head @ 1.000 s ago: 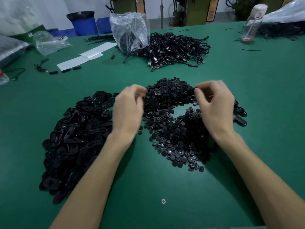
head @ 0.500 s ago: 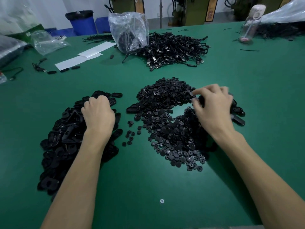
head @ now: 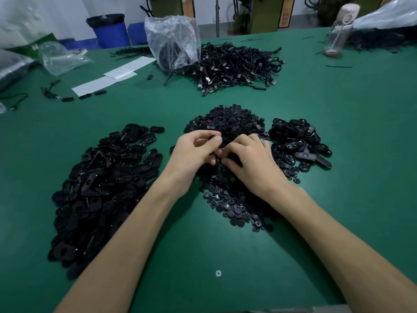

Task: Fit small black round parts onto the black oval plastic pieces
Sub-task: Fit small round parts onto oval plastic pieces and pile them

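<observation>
The left hand (head: 194, 154) and right hand (head: 250, 166) pinch a black piece (head: 230, 157) above the round parts (head: 228, 123). Oval pieces (head: 101, 177) lie beside, cables (head: 237, 66) behind.

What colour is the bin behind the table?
Blue bin with a black liner; head view shows it.

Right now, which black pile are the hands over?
The middle pile of small round parts. The left hand and right hand meet over it; the left pile and right pile sit aside.

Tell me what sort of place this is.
Probably a factory assembly bench: a green table heaped with identical oval pieces and round parts, with a big tangle of cables farther back.
</observation>
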`<state>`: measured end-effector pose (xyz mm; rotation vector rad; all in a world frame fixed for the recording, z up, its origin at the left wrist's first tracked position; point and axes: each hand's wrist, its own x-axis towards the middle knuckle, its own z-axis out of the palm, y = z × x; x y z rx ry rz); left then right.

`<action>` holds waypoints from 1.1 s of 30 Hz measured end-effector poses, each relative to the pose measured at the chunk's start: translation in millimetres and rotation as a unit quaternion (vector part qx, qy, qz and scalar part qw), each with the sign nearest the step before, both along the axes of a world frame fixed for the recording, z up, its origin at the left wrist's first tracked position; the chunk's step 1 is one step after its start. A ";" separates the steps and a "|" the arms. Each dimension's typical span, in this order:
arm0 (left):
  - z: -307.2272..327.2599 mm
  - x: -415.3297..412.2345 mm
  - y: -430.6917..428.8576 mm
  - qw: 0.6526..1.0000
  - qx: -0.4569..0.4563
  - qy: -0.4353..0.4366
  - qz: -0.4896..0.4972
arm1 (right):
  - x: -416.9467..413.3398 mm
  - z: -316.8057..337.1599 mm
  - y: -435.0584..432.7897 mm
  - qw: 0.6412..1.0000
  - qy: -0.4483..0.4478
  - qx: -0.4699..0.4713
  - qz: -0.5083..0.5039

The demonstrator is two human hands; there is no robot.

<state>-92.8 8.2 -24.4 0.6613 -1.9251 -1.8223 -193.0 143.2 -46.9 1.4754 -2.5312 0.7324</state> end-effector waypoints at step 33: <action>-1.2 2.9 6.5 0.949 -0.313 -0.042 -0.020 | 0.1 15.5 6.0 0.908 -0.304 -0.286 -0.017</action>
